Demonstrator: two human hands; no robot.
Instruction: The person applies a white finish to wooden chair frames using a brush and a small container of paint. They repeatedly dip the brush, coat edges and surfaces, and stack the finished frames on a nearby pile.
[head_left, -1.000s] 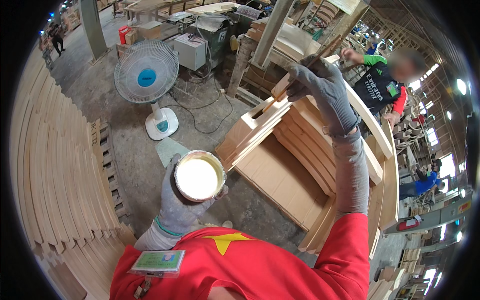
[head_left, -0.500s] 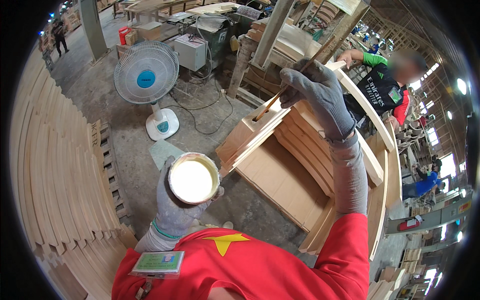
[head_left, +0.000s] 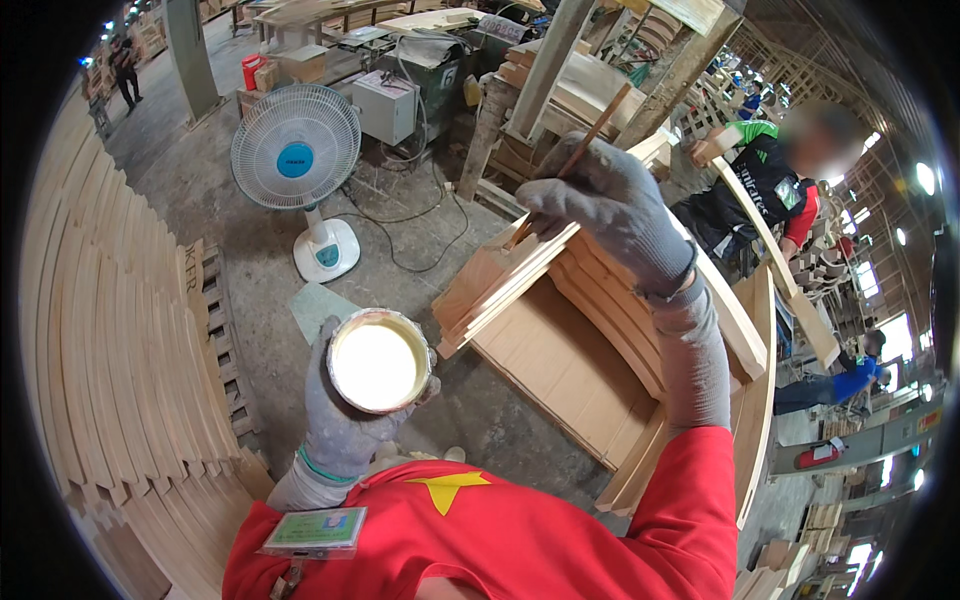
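Note:
My left hand, in a grey glove, is wrapped round a round tub of white liquid, held upright with its mouth facing up. My gloved right hand pinches a thin wooden stick, slanting down to the left. Its lower end is at the end of a stacked pale wooden piece; the hand and the wood's edge partly hide the contact. Below my right forearm are several curved wooden pieces above a flat wooden panel.
A standing fan is ahead on the left. Tall stacks of wooden pieces line the left side, beside a pallet. A co-worker at the right holds a long wooden piece. A cable lies on the floor.
My right hand has moved left and slightly down with the stick, which stands steeper. The co-worker's long wooden piece has swung away to the right. My left hand and the tub have shifted slightly left.

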